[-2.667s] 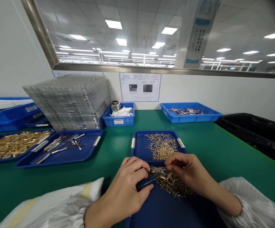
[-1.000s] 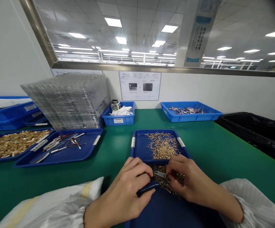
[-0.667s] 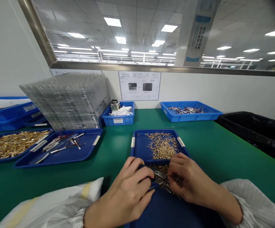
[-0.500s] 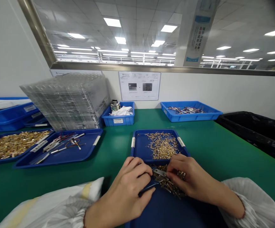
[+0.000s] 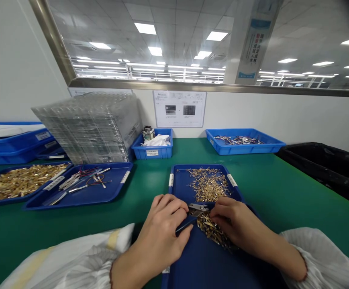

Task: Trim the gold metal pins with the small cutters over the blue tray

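Observation:
My left hand (image 5: 162,230) is closed round a pair of small cutters (image 5: 192,212) with blue handles; the steel jaws point right over a dark blue tray (image 5: 206,261). My right hand (image 5: 233,224) rests with curled fingers on a heap of small brass pins (image 5: 213,230) just right of the jaws; what its fingertips pinch is hidden. A second heap of brass pins (image 5: 207,182) lies further back in the same tray.
A tray with wires and tools (image 5: 84,188) and a tray of brass parts (image 5: 14,182) lie to the left. Stacked clear trays (image 5: 90,128), a small blue bin (image 5: 154,146) and a blue bin of metal parts (image 5: 243,142) stand at the back. Black bin (image 5: 327,166) at right.
The cutters stay in my left hand, their jaws now raised a little toward the far heap. My right hand has dropped from the jaws onto the near pin heap.

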The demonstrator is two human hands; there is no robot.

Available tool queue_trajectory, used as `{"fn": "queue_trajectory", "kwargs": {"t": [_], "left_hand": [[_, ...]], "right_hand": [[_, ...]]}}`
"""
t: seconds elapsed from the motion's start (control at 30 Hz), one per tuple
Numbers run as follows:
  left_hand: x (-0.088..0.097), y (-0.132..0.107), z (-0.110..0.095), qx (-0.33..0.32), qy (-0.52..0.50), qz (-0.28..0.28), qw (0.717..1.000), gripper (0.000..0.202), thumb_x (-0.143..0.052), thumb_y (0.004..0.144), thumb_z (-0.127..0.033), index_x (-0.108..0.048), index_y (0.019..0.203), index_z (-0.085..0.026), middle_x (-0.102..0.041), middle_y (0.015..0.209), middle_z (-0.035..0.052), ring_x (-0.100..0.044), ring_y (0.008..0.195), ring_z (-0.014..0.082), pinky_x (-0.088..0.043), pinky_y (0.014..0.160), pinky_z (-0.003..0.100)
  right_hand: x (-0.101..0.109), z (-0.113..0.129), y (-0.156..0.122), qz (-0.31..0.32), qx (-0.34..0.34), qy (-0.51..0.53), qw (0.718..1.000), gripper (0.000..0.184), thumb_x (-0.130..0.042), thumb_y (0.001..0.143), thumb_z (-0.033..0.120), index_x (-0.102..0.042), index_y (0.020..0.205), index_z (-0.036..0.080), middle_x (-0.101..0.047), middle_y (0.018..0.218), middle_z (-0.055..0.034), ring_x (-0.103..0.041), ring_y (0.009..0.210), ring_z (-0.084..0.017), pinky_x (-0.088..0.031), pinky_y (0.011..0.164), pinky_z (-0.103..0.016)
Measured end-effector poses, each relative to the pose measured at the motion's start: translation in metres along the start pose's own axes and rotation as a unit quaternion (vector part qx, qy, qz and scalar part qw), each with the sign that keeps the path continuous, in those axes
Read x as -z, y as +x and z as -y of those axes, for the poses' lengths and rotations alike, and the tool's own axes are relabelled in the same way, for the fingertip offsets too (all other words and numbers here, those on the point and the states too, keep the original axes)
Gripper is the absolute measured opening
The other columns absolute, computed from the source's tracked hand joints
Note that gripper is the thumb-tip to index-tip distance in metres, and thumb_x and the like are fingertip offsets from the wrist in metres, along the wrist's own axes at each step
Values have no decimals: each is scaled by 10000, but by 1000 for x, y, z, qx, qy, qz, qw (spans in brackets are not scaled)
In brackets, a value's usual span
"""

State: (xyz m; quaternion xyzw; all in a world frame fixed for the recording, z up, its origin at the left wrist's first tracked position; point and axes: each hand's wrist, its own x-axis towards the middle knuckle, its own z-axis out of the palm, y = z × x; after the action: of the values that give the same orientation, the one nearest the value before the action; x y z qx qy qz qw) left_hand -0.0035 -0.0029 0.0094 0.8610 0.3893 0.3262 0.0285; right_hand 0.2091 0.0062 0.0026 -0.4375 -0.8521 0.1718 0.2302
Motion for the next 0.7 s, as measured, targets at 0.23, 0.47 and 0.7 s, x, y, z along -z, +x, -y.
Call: {"fn": "queue_trajectory", "kwargs": {"t": [0.23, 0.47, 0.7], "left_hand": [[2, 0, -2, -18, -39, 53, 998, 74, -606, 739, -153, -553, 689, -169, -614, 837, 28, -517, 847, 220, -382, 811, 423], [1, 0, -2, -28, -44, 54, 997, 74, -608, 744, -164, -552, 696, -164, -615, 845, 28, -510, 847, 220, -369, 805, 419], [2, -2, -4, -16, -28, 62, 998, 99, -598, 757, -177, -543, 675, -164, -608, 873, 31, -497, 807, 210, -364, 770, 409]], "right_hand": [[10, 7, 2, -33, 16, 80, 996, 168, -443, 849, 65, -541, 772, 177, -560, 730, -1, -508, 669, -120, -378, 605, -225], [9, 9, 0, -19, 21, 98, 995, 187, -425, 854, 48, -539, 780, 176, -568, 710, 15, -501, 629, -101, -360, 576, -206], [8, 6, 1, -22, 33, 98, 994, 196, -419, 854, 36, -541, 783, 172, -566, 729, 11, -508, 664, -104, -368, 607, -210]]}}
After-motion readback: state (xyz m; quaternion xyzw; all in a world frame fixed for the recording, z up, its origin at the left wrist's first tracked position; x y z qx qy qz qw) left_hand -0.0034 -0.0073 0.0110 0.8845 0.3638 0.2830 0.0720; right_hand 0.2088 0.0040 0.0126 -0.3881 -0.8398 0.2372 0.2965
